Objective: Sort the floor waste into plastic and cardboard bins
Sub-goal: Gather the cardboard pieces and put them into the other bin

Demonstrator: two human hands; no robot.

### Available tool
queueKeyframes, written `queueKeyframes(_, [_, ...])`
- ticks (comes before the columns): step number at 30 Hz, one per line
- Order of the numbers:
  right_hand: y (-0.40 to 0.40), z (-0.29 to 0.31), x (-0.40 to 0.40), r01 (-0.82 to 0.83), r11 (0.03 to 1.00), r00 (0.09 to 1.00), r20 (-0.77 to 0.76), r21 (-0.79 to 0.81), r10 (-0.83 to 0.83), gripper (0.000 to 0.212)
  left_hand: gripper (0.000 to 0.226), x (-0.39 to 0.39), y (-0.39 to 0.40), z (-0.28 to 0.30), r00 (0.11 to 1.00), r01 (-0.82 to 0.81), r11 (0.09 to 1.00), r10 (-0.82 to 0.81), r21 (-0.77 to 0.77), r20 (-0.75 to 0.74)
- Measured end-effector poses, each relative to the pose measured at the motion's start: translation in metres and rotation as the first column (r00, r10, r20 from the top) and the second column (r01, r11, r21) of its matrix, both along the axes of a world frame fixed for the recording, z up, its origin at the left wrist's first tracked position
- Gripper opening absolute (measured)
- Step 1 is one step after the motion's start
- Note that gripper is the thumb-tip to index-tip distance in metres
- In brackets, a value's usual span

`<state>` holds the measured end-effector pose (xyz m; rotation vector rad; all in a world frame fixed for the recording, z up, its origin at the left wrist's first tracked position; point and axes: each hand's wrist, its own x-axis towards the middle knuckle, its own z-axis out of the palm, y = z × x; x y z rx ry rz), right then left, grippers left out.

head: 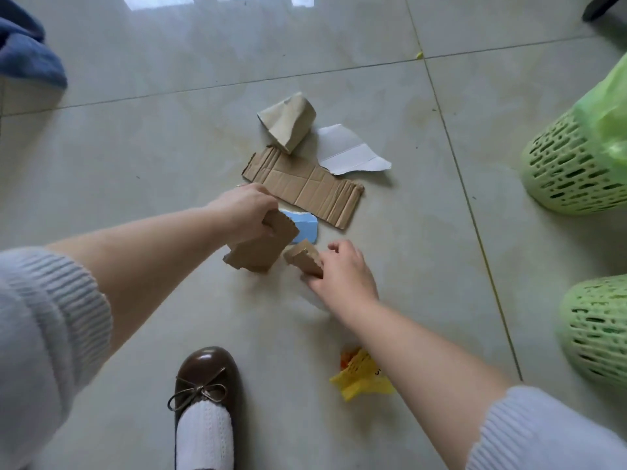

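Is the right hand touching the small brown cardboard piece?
Touching. The head view shows the right hand with fingers curled round the small cardboard piece.

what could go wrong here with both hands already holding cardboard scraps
1. Both hands are occupied: the left hand grips one cardboard scrap and the right hand another, so grabbing more may drop one.
2. The yellow wrapper lies under the right forearm and may be overlooked.
3. The two green baskets look alike, so missorting is possible.
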<state>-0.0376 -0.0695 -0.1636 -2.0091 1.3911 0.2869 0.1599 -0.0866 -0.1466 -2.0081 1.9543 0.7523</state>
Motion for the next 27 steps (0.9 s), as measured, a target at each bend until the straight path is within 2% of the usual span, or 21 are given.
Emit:
queueKeyframes(3, [0.019,-0.014,0.005,-0.137,0.968,0.99,-0.064,-0.209,0.127,0.031,0.043,0.002,0.001,-0.012,0.998,-0.047,0.997,0.045,0.067,0.033])
queueKeyframes(5, [0.024,-0.021,0.006,-0.134,0.962,0.99,-0.066,-0.238,0.122,0.03,0.045,0.003,0.003,-0.016,0.999,-0.024,0.994,0.019,0.105,0.046])
queueKeyframes(9, [0.017,-0.019,0.005,-0.155,0.978,0.988,-0.046,-0.136,0.15,0.033,0.046,0.007,0.007,-0.018,0.999,-0.041,0.99,0.036,0.138,0.038])
queueKeyframes(11, [0.011,-0.015,0.005,-0.078,0.997,0.996,0.034,-0.013,0.079,0.033,0.045,0.008,0.009,-0.017,0.996,-0.081,0.987,0.083,0.139,-0.012])
queueKeyframes(15, [-0.012,-0.004,-0.003,0.084,0.977,0.974,0.19,0.194,-0.121,0.053,0.053,0.019,0.005,-0.011,0.958,-0.183,0.973,0.209,0.14,-0.195])
queueKeyframes(17, [-0.038,0.002,-0.008,0.098,0.976,0.976,0.175,0.194,-0.133,0.036,0.06,0.03,-0.003,-0.008,0.927,-0.247,0.954,0.284,0.169,-0.247])
queueKeyframes(18, [-0.055,0.005,-0.009,0.139,0.972,0.969,0.174,0.191,-0.173,0.027,0.054,0.036,-0.01,-0.006,0.927,-0.254,0.952,0.29,0.174,-0.237])
queueKeyframes(21, [-0.108,0.022,-0.003,0.328,0.919,0.888,0.262,0.216,-0.379,0.014,0.021,0.043,-0.036,0.004,0.958,-0.172,0.971,0.204,0.167,-0.2])
queueKeyframes(25, [-0.17,0.037,0.019,0.406,0.895,0.85,0.284,0.184,-0.444,0.012,0.019,0.031,-0.075,0.007,0.976,-0.017,0.988,0.05,0.154,-0.212])
queueKeyframes(27, [-0.192,0.035,0.031,0.409,0.901,0.862,0.263,0.143,-0.433,0.013,0.03,0.023,-0.093,0.002,0.976,0.075,0.991,-0.051,0.109,-0.213])
